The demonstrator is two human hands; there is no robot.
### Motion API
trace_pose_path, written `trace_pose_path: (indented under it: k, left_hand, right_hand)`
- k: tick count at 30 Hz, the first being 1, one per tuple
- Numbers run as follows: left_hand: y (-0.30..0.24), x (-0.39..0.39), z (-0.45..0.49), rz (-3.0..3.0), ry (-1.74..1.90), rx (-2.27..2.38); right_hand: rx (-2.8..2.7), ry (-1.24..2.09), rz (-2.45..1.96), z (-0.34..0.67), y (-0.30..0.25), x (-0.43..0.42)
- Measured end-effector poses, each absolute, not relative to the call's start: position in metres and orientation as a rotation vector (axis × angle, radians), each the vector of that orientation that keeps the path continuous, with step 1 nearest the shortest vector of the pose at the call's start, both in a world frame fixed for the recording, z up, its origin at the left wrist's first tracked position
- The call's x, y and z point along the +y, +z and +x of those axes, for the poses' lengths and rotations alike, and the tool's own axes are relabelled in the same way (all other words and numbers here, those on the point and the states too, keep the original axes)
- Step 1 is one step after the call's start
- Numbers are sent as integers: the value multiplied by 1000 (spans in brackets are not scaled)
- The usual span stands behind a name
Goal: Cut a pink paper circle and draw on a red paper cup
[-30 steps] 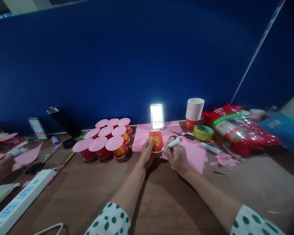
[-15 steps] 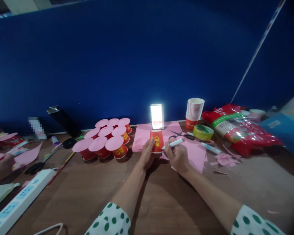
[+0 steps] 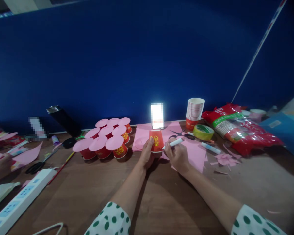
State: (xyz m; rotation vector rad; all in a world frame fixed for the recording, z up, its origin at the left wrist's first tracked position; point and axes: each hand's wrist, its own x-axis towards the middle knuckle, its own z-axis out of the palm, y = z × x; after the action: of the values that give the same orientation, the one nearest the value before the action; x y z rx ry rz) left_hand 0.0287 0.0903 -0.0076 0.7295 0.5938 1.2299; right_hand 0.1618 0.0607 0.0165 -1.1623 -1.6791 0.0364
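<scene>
My left hand (image 3: 147,154) is wrapped round a red paper cup (image 3: 157,141) with gold lettering, its rim toward me. In my right hand (image 3: 178,156) is a white glue stick or marker, a slim white tube (image 3: 175,142) whose tip meets the cup's rim on the right side. Pink paper sheets (image 3: 193,157) lie beneath and behind both hands. A pair of scissors (image 3: 186,136) with dark handles rests on the paper just beyond my right hand. To the left stand several red cups (image 3: 120,151), each topped by a pink paper disc (image 3: 98,143).
A lit phone (image 3: 157,116) stands behind the cup. On the right are a cup stack (image 3: 195,112), yellow tape (image 3: 203,132), a capped tube (image 3: 210,148), paper scraps (image 3: 225,160) and a red bag (image 3: 235,130). Leftward are a power strip (image 3: 24,195), a black bottle (image 3: 63,120) and another person's hand (image 3: 1,168).
The cup in my left hand has tilted slightly. My right hand keeps the white tube at the cup's rim, with hardly any movement.
</scene>
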Motion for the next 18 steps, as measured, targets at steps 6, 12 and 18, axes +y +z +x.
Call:
trace_pose_path:
  k: [6,12,18]
  left_hand:
    - [-13,95,27,725,1266,567]
    - [-13,96,26,793,1279,611]
    - [-11,95,27,789,1284,631]
  right_hand:
    - [-1683,84,-1166,161,14,62]
    - [-1672,46,-1163,162,12,62]
    - [-1662,39,-1172,161,14,61]
